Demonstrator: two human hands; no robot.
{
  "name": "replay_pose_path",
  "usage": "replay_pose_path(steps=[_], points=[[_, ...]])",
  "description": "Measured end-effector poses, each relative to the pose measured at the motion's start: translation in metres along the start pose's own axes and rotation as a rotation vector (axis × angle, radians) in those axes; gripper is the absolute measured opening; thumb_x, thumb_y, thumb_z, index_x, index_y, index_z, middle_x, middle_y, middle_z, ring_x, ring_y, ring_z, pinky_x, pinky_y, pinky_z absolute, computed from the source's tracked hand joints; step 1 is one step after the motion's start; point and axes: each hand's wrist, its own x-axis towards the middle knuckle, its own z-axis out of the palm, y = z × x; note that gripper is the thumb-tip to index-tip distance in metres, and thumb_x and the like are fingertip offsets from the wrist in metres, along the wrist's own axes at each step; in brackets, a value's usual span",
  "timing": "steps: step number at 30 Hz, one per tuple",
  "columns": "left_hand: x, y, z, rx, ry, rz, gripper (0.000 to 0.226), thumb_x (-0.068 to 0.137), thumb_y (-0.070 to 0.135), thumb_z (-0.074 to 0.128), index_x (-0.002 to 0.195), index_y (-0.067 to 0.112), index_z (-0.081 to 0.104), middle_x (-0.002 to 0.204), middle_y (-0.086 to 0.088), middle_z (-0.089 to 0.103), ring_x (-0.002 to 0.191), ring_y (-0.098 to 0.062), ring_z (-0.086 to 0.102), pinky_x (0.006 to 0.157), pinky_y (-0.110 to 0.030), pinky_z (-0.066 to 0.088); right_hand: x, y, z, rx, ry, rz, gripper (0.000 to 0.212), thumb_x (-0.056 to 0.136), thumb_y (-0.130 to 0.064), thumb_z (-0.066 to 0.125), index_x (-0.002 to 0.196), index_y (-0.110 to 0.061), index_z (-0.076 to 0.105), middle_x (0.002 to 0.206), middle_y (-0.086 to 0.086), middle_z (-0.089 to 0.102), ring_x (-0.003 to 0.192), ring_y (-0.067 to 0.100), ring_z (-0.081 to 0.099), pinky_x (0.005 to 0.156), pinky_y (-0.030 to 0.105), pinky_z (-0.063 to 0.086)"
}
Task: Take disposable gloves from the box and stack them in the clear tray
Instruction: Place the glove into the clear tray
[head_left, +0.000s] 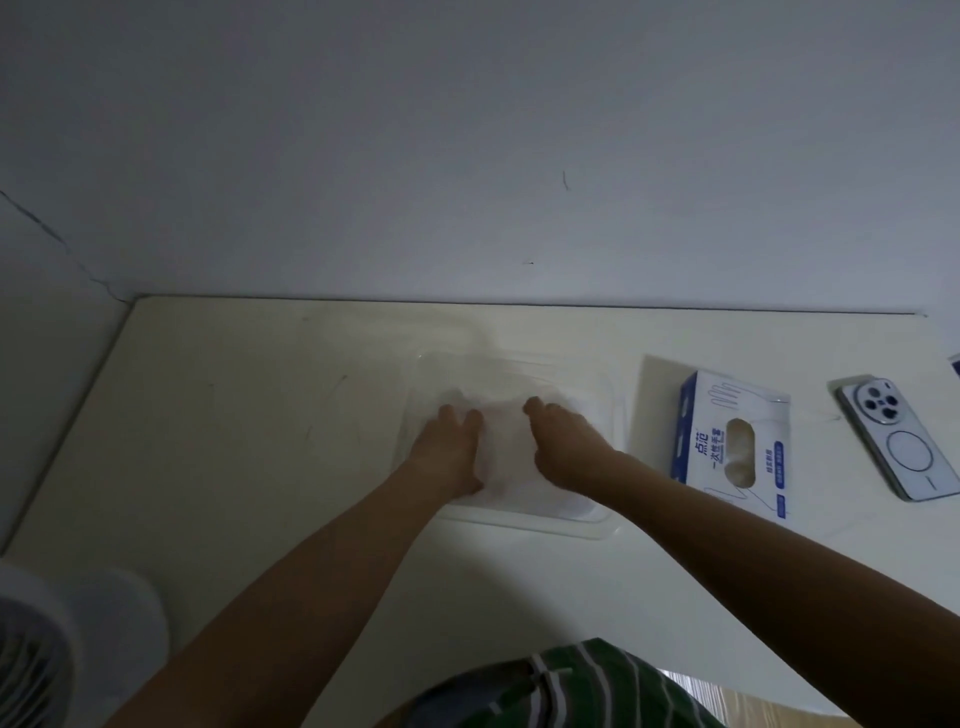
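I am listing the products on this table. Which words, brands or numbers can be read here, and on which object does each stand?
"一次性手套": on the top of the glove box, beside its oval opening.
"点范": the brand as it seems to read, slightly blurred, on the same box.
Small print in the box's blue labels: too blurred to read.
Phone: no text readable.

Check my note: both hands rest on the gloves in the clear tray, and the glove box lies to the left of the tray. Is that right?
Not quite: the head view shows the glove box to the right of the clear tray, not the left. The rest stands: the left hand and right hand both rest on the gloves in the tray.
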Motion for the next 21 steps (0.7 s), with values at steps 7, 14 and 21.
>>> replay_pose_path(steps=[7,14,21], points=[[0.014,0.001,0.012,0.049,-0.076,-0.053,0.114,0.072,0.054,0.075,0.152,0.013,0.004,0.147,-0.021,0.012,0.131,-0.040,0.029,0.107,-0.041,0.033,0.006,0.002,0.017,-0.126,-0.219,0.102,0.098,0.083,-0.017,0.072,0.150,0.003,0.003,0.149,0.030,0.015,0.132,0.038,0.037,0.101,0.033,0.040],[0.021,0.004,0.023,0.116,-0.055,-0.088,0.114,0.077,0.049,0.068,0.151,0.007,-0.009,0.150,-0.019,0.009,0.135,-0.037,0.022,0.111,-0.041,0.032,0.013,0.000,0.030,-0.249,-0.211,0.084,0.097,0.086,-0.017,0.066,0.149,0.005,-0.003,0.152,0.028,0.011,0.137,0.042,0.024,0.104,0.037,0.037],[0.014,0.006,-0.014,-0.055,-0.121,-0.089,0.087,0.084,0.051,0.065,0.150,0.015,0.024,0.153,-0.016,0.028,0.136,-0.032,0.036,0.108,-0.037,0.038,-0.005,-0.011,-0.002,-0.153,-0.217,0.038,0.079,0.092,-0.009,0.060,0.150,0.008,0.009,0.147,0.029,0.029,0.132,0.036,0.041,0.103,0.032,0.041]])
